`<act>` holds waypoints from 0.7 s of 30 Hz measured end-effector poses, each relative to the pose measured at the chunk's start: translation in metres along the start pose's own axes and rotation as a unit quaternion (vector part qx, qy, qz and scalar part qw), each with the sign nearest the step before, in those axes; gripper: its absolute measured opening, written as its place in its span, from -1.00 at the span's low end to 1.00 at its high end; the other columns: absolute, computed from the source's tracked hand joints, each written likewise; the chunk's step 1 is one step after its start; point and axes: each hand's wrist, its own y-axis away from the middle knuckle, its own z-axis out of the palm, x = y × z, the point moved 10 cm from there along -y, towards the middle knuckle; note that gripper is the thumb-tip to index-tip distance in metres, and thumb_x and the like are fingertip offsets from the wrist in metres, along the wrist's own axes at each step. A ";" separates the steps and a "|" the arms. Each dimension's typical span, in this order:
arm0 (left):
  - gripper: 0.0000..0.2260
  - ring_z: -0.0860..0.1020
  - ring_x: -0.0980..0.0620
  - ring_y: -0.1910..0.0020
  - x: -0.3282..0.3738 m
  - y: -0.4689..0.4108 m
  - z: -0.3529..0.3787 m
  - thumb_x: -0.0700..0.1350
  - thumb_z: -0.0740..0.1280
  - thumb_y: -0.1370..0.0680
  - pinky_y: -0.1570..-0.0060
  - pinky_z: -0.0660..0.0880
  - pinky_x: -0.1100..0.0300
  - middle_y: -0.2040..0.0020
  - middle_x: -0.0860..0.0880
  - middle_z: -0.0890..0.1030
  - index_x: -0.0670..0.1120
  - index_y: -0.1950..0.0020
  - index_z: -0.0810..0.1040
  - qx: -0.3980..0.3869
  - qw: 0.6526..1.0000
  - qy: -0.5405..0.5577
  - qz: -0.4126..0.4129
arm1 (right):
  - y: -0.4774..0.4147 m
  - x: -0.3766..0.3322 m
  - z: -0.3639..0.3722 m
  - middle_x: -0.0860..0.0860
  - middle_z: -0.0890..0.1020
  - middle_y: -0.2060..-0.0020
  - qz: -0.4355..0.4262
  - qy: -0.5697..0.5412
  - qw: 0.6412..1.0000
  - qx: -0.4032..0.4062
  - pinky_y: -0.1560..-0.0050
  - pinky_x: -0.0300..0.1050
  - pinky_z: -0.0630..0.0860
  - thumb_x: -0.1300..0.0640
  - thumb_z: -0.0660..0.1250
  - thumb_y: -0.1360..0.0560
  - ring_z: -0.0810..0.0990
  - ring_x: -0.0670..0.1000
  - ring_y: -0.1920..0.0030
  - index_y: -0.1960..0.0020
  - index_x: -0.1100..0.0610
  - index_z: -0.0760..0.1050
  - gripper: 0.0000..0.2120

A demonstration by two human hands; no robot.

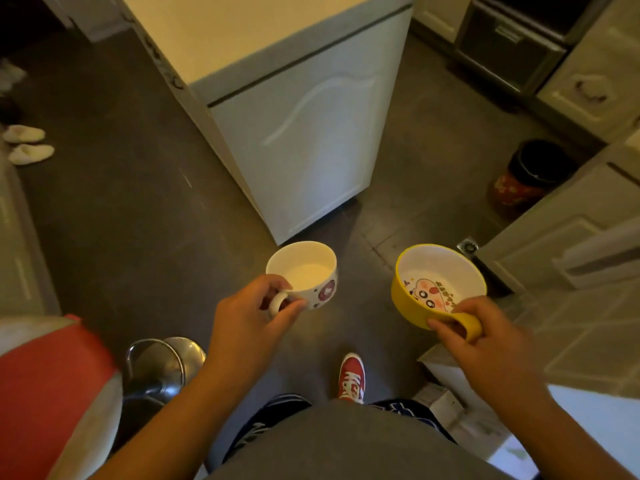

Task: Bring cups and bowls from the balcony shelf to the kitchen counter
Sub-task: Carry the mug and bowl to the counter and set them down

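My left hand [251,311] is shut on the handle of a white cup [304,271] that has a red cartoon print on its side; the cup is upright and looks empty. My right hand [485,336] is shut on the handle of a yellow bowl [438,282] with a white inside and a cartoon drawing at the bottom. Both are held at waist height above the dark floor. Just ahead stands a white counter unit [242,36] with a pale glossy top.
A white cabinet door [304,140] faces me below the counter. White cabinets [568,244] line the right side, with a dark bin [530,174] on the floor beside them. A red stool [48,386] and its metal base [162,365] stand at the left. White slippers [27,143] lie far left.
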 end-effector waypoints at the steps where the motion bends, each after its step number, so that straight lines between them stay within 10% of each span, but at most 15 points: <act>1: -0.69 0.56 0.38 0.19 -0.002 -0.013 -0.003 -0.01 0.51 -0.40 0.31 0.44 0.57 0.14 0.42 0.48 0.33 0.14 0.43 -0.002 1.000 -0.007 -0.002 | -0.019 -0.010 -0.001 -0.10 0.60 0.26 -0.008 0.007 1.000 0.008 0.33 -0.16 0.49 -0.01 0.53 -0.33 0.59 0.03 0.23 0.13 -0.08 0.44 -0.73; 21: -0.74 0.54 0.27 0.25 0.067 -0.381 0.059 -0.07 0.55 -0.39 0.31 0.42 0.56 0.16 0.17 0.58 0.13 0.05 0.52 -0.189 0.969 -0.066 0.145 | -0.259 -0.032 -0.028 -0.28 0.48 0.42 0.166 0.007 0.973 0.159 0.50 -0.47 0.36 -0.23 0.43 -0.26 0.51 -0.25 0.41 0.10 -0.14 0.40 -0.67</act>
